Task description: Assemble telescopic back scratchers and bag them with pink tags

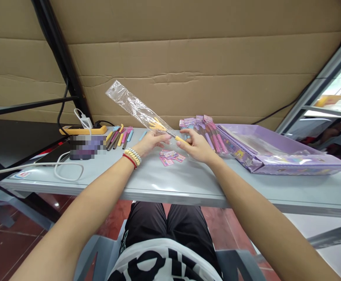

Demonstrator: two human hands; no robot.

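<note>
A yellow back scratcher (158, 125) with a hand-shaped head lies slanted, its head inside a long clear plastic bag (127, 100). My right hand (198, 145) is closed on the scratcher's yellow handle end. At the bag's lower part, my left hand (152, 143) pinches the plastic close to the scratcher's shaft. Below the hands, several small pink printed cards (172, 156) lie on the grey table (170, 181). Left of my left hand, loose back scratchers (119, 136) in several colours lie side by side.
Bagged pink and purple back scratchers (209, 134) are piled right of my hands. Beside them stands a purple open box (287, 162) with clear plastic inside. On the left are a yellow power strip (100, 130), a white cable (67, 177) and a partly blurred phone (85, 148). Cardboard (188, 58) backs the table.
</note>
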